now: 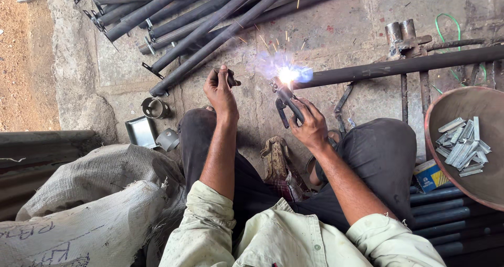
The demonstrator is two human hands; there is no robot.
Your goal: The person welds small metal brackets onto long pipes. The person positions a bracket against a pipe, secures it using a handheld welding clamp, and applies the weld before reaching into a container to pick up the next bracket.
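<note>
A long dark steel pipe point(399, 66) lies across the concrete floor point(336, 31), its near end under a bright arc; judged heavy, rigid and hot there, best gripped far along its length. The right hand point(311, 125) has fingers clenched round the electrode holder point(286, 100) touching that end. The left hand point(220, 91) is closed on a small dark object point(231, 78) just beside.

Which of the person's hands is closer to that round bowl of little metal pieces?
The right hand, gripping the welding holder, lies nearer the bowl at the right edge. The left hand is farther off, beyond the bright arc.
</note>
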